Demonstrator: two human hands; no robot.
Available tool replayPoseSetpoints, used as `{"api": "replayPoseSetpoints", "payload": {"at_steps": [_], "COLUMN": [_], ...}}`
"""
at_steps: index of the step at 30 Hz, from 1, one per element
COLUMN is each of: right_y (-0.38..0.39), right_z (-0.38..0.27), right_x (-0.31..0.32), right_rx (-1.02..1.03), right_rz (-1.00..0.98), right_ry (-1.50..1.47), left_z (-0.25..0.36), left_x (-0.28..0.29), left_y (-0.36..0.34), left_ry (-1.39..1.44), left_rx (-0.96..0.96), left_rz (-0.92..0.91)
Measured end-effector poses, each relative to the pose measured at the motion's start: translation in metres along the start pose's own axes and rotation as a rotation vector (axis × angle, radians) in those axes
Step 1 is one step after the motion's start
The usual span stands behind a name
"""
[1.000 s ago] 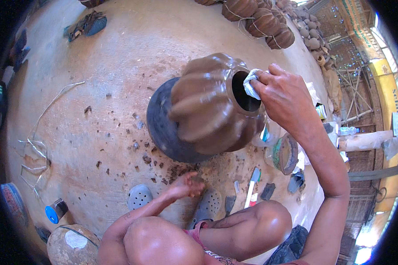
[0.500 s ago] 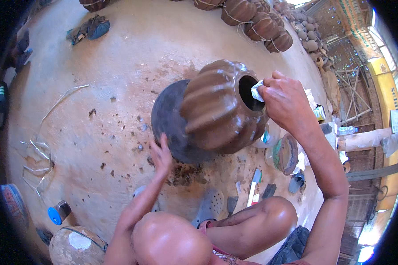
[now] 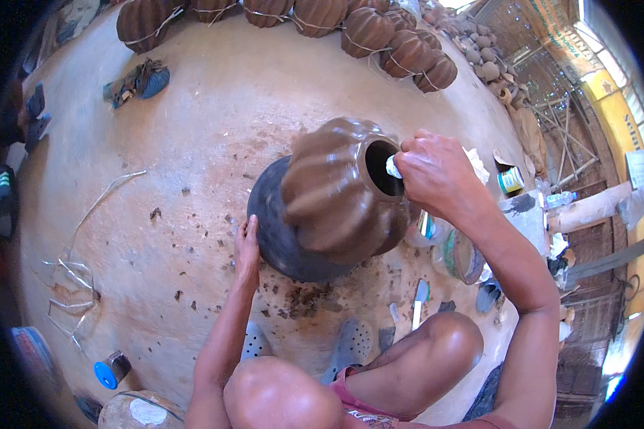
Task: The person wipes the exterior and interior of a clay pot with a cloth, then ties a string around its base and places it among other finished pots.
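Note:
A glossy brown ribbed clay pot (image 3: 325, 186) sits on a dark round base (image 3: 272, 214), which looks like a turntable. Its round mouth opens toward the right. My right hand (image 3: 436, 171) is closed on a small white cloth (image 3: 393, 166) and holds it at the right edge of the mouth; the thumb side is partly hidden. On the near left, my left hand (image 3: 247, 247) touches the side of the dark base, its fingers extended along the edge and not wrapped round it.
Ribbed brown pots (image 3: 365, 32) tied with string line the far side. Right of the pot are a clear tub (image 3: 456, 255) and a can (image 3: 510, 180). A knife-like tool (image 3: 418, 304) lies by my knee. Loose string (image 3: 75, 268) and a blue-lidded jar (image 3: 107, 373) lie left.
My left hand has moved slightly left and down and now rests against the base's side. The white cloth stays at the mouth in my right hand. The view has shifted, showing more pots.

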State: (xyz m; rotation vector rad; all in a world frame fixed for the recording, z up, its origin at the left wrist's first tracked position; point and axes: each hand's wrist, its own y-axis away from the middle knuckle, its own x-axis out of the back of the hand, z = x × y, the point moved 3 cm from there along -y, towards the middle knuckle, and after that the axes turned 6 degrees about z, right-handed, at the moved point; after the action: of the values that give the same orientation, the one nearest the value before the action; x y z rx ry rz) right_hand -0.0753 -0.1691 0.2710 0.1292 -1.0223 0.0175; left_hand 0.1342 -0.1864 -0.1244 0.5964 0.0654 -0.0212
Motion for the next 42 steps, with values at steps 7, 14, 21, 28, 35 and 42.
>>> {"api": "replayPoseSetpoints", "payload": {"at_steps": [7,14,21,28,35,42], "right_y": [0.006,0.004,0.008,0.022,0.041,0.22], "right_z": [0.004,0.014,0.003,-0.006,0.022,0.068], "right_x": [-0.002,-0.006,-0.008,-0.008,-0.022,-0.144], "right_rx": [-0.023,-0.025,0.025,-0.048,-0.219,-0.795], "right_rz": [0.028,0.058,0.207,0.24,0.205,0.472], "right_ry": [-0.031,-0.067,-0.083,-0.102,-0.43,-0.857], "left_z": [-0.107,-0.046,-0.006,-0.026,-0.043,-0.051], "left_x": [-0.033,0.004,-0.006,-0.014,-0.023,-0.014], "left_y": [0.127,0.092,0.04,0.019,0.07,0.091], "left_ry": [0.001,0.004,0.109,0.053,0.058,0.194], "left_rx": [0.684,0.319,0.128,0.107,-0.002,0.168], "left_rz": [-0.809,-0.248,-0.003,0.031,0.034,-0.119]}}
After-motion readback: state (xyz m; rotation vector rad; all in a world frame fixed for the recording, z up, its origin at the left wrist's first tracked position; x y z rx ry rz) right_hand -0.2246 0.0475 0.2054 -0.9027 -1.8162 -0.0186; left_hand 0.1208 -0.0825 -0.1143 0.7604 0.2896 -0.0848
